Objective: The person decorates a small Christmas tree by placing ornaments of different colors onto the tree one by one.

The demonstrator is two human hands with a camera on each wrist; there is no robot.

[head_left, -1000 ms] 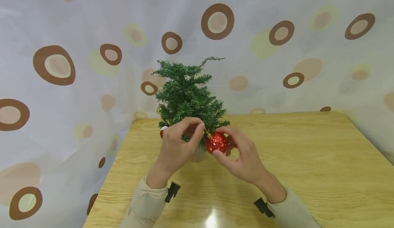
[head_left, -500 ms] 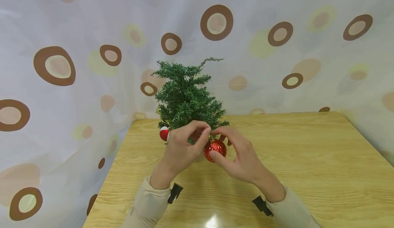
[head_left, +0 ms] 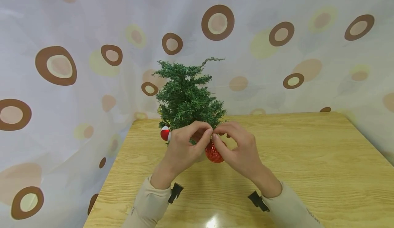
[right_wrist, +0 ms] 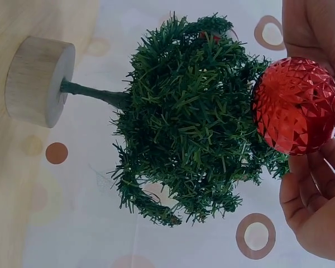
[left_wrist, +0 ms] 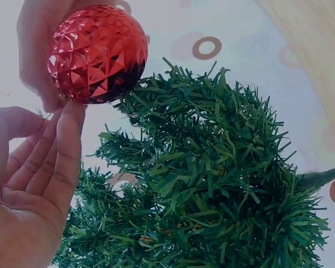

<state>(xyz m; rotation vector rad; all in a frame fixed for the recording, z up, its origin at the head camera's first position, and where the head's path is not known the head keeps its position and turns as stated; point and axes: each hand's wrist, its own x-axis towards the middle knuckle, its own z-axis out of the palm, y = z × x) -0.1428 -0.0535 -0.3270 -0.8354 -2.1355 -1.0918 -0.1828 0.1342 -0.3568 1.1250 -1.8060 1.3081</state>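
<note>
A faceted red Christmas bauble (head_left: 214, 154) hangs below both hands at the front right of a small artificial Christmas tree (head_left: 187, 98). My left hand (head_left: 183, 144) pinches its thin hanging string between thumb and forefinger, above the bauble. My right hand (head_left: 241, 147) brings thumb and forefinger together at the same string, right beside the left fingertips. The string itself is mostly hidden by the fingers. In the left wrist view the bauble (left_wrist: 97, 56) overlaps green branches (left_wrist: 201, 151); in the right wrist view the bauble (right_wrist: 296, 106) sits between the two hands.
A red and white ornament (head_left: 165, 133) hangs at the tree's lower left, with a gold one (head_left: 159, 109) above it. The tree stands on a round wooden base (right_wrist: 39, 81). A wood-grain table (head_left: 295, 152) and a curtain with brown rings (head_left: 246, 60) surround it.
The right hand has let go of the bauble's side and brought its fingertips up to the string. The bauble has dropped slightly, and the left hand has shifted a little right.
</note>
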